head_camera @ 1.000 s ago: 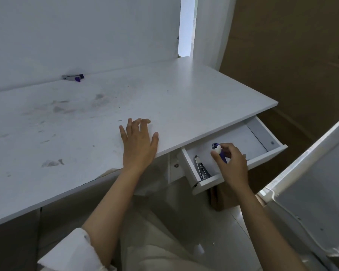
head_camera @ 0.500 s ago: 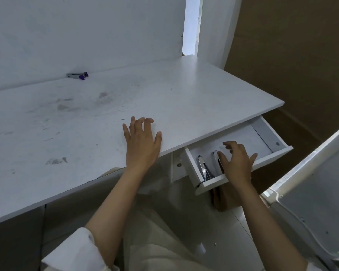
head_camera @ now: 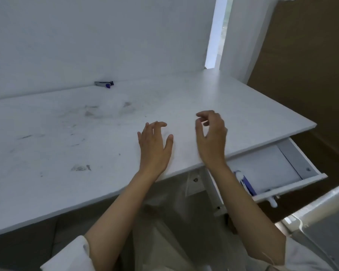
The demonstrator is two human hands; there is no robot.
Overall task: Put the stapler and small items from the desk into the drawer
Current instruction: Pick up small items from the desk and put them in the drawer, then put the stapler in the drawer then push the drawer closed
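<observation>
A small silver and purple stapler lies at the back of the white desk, against the wall. The white drawer under the desk's right end stands pulled out. Inside it, near the front, lies a blue and white item, partly hidden by my right forearm. My left hand rests flat on the desk near its front edge, fingers spread. My right hand hovers above the desk just right of the left hand, fingers loosely curled and apart, holding nothing.
A white wall runs behind the desk, with a bright gap at the back right. Brown panelling stands beyond the desk's right end. A white slanted surface juts in at the lower right, close to the drawer front.
My right hand let go of the blue and white item in the drawer, then rose out and moved up left over the desk. My left hand stayed in place.
</observation>
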